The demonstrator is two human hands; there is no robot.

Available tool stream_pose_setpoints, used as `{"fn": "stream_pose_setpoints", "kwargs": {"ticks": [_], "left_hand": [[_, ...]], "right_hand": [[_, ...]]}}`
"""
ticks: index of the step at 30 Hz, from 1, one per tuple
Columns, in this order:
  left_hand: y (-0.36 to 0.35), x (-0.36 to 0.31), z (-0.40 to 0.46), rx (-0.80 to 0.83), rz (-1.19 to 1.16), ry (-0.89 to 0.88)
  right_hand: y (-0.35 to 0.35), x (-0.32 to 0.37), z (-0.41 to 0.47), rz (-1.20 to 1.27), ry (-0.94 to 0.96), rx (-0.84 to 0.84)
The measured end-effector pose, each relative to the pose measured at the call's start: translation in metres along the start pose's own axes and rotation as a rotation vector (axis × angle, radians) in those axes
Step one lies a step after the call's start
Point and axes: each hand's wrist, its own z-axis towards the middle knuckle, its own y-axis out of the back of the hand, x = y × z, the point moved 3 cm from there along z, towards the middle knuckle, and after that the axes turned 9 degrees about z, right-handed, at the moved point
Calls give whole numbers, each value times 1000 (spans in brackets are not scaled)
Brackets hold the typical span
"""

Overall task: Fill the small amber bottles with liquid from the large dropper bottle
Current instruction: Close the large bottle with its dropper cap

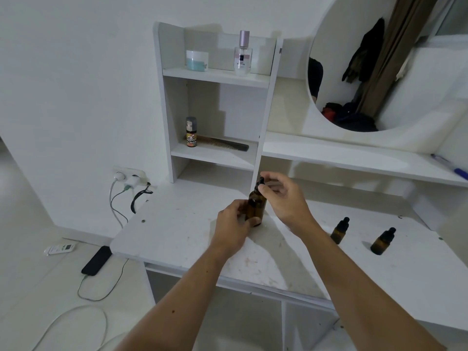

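Observation:
The large amber dropper bottle (256, 206) stands upright on the white desk (177, 224), near its middle. My left hand (234, 224) wraps around the bottle's body from the left. My right hand (281, 196) pinches the black dropper cap (260, 182) at the top of the bottle. Two small amber bottles with black dropper caps stand to the right: one (339, 230) close to my right forearm, the other (383, 241) farther right. Both small bottles are capped and untouched.
A white shelf unit (215, 79) at the back holds a perfume bottle (243, 54), a jar (197, 60), a spray bottle (191, 132) and a comb (222, 143). A round mirror (379, 62) hangs at right. A phone (97, 260) and cables lie on the floor at left.

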Motion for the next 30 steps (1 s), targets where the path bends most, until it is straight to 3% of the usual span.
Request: {"fn": "stream_pose_setpoints", "kwargs": {"ticks": [6, 10, 15, 20, 26, 30], "left_hand": [[0, 1, 0, -2, -2, -7], [0, 1, 0, -3, -15, 3], [-1, 1, 0, 6, -6, -5], [-1, 2, 1, 1, -22, 4], [-1, 2, 1, 1, -5, -7], [-1, 2, 1, 6, -19, 4]], "right_hand": [[0, -2, 2, -23, -34, -9], [3, 2, 4, -72, 3, 69], [0, -1, 3, -16, -46, 24], [10, 14, 6, -69, -38, 202], [10, 11, 11, -61, -63, 105], [10, 12, 11, -70, -66, 214]]}}
